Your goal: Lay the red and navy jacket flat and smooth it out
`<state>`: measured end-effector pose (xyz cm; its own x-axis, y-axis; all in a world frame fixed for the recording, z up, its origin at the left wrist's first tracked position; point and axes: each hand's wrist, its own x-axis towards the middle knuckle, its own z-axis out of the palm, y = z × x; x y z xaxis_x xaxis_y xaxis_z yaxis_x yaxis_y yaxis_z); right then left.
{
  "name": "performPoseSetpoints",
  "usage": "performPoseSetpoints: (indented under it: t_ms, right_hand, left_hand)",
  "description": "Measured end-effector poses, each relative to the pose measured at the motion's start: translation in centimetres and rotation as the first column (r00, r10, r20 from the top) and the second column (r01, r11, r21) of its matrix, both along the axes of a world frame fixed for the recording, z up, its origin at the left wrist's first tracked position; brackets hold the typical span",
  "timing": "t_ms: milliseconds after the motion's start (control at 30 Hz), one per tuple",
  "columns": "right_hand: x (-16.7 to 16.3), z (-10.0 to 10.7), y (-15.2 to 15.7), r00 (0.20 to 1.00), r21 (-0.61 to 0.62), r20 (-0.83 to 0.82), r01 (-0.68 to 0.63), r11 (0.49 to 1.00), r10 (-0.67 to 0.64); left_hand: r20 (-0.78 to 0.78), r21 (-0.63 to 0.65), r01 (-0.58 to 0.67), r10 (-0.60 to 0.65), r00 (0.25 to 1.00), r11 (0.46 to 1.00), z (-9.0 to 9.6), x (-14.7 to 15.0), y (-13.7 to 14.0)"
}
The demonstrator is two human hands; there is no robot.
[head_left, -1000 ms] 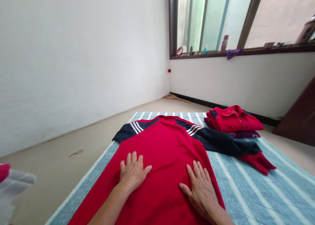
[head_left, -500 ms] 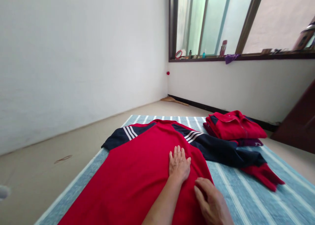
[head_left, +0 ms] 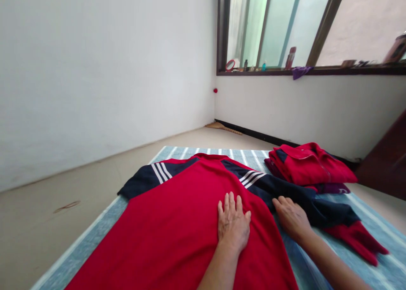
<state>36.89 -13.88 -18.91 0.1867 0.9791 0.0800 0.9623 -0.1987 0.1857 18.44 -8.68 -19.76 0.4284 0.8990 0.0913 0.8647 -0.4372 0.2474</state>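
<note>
A red jacket point(head_left: 177, 218) with navy shoulders and white stripes lies spread on the blue striped cloth, its collar at the far end. My left hand point(head_left: 234, 222) rests flat on the red body, fingers spread. At the underarm on the right, my right hand point(head_left: 292, 216) has its fingers curled on the lower edge of the navy sleeve point(head_left: 303, 195); its thumb is hidden. That sleeve stretches out to the right and ends in a red cuff part point(head_left: 358, 239). On the left only a short navy sleeve section point(head_left: 139, 182) shows.
A stack of folded clothes point(head_left: 312, 163), a red jacket on top, sits at the cloth's far right corner. The striped cloth point(head_left: 377, 214) lies under everything. Beyond are a straw broom point(head_left: 223, 127) on the floor and a window sill point(head_left: 269, 72) with small items.
My right hand has moved up and away, from the jacket's right side edge to the sleeve at the underarm. My left hand stays flat on the jacket. The view has shifted slightly.
</note>
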Motion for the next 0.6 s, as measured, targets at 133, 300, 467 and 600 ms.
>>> performPoseSetpoints:
  t_ms: [133,300,467,600]
  right_hand:
    - [1.5,1.3,0.8,0.996,0.025,0.077,-0.052,0.998,0.05]
    - [2.9,2.4,1.7,0.993,0.117,0.08,0.077,0.99,-0.086]
    - [2.7,1.1,1.5,0.994,0.015,0.016,0.104,0.995,-0.104]
    - [3.0,0.9,1.3,0.992,-0.009,-0.011,0.129,0.992,-0.129]
  left_hand:
    - [-0.002,-0.027,0.001,-0.001,1.0,1.0,0.3,0.1,-0.1]
    - [0.002,-0.066,0.014,-0.014,1.0,0.998,0.6,0.0,-0.2]
    - [-0.026,-0.119,0.029,-0.033,0.999,0.992,0.9,0.1,-0.2]
    - [-0.019,-0.117,0.045,-0.047,0.999,0.992,0.9,0.0,-0.2]
